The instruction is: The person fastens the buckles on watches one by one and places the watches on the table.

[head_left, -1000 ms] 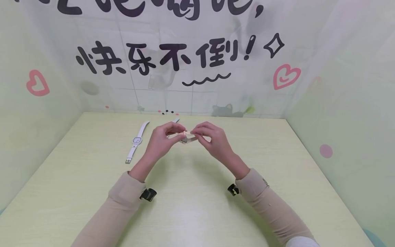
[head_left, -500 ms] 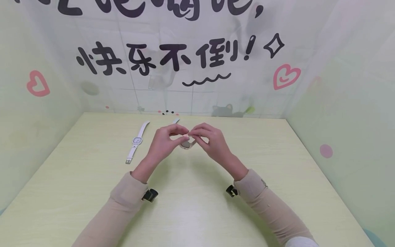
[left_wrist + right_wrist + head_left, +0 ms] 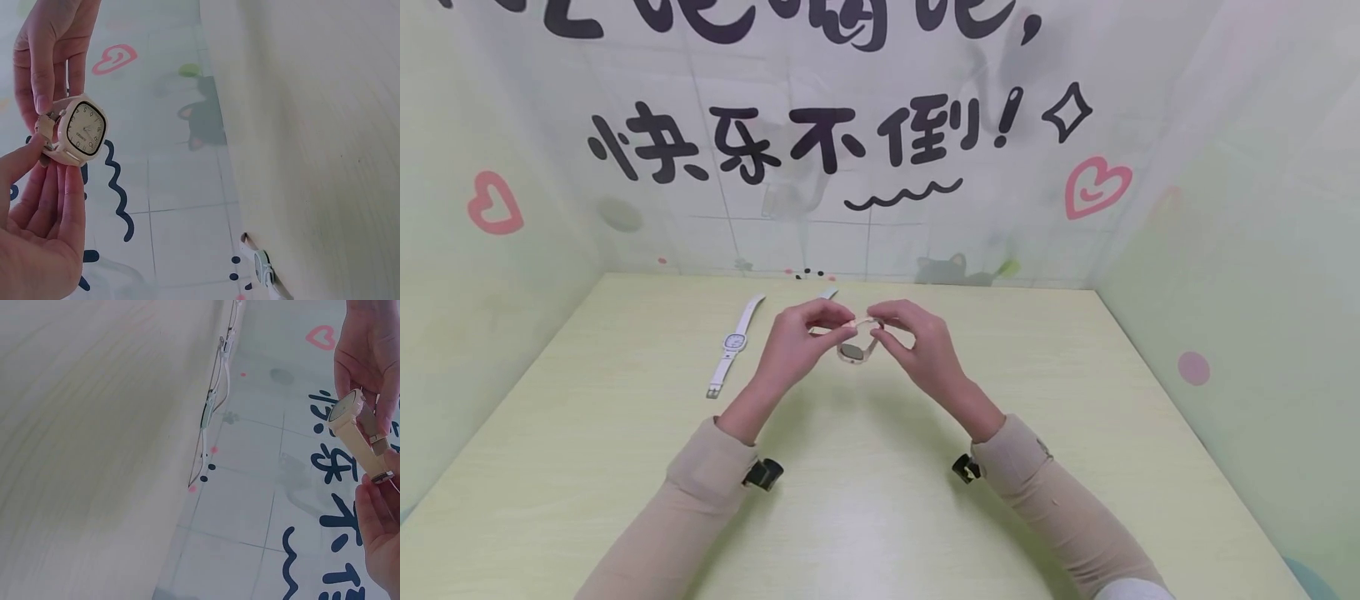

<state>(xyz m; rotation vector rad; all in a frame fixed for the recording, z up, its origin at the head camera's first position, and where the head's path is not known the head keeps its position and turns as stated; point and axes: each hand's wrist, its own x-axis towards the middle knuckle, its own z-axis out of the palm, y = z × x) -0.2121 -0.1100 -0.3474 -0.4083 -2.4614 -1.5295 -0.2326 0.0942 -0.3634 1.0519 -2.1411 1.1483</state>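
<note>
A cream wristwatch (image 3: 852,353) hangs between both hands above the table, its strap bent into a loop. My left hand (image 3: 793,350) pinches one side of the strap between thumb and fingers. From the other side my right hand (image 3: 917,337) pinches the strap near its buckle end. In the left wrist view the squarish watch face (image 3: 86,129) has a dark rim, numerals and a crown. The right wrist view shows the strap (image 3: 361,447) running down to a metal buckle (image 3: 382,477) at my right fingertips.
On the pale wooden table (image 3: 865,500) a white watch (image 3: 734,342) lies stretched out left of my left hand. Another watch lies behind that hand, only its strap tip (image 3: 829,293) clearly showing. A printed curtain (image 3: 820,233) stands along the back and sides.
The watch face has dropped below the fingers as the strap closed into a loop. My fingertips came together half a second ago and are now slightly apart. The watches on the table stayed put.
</note>
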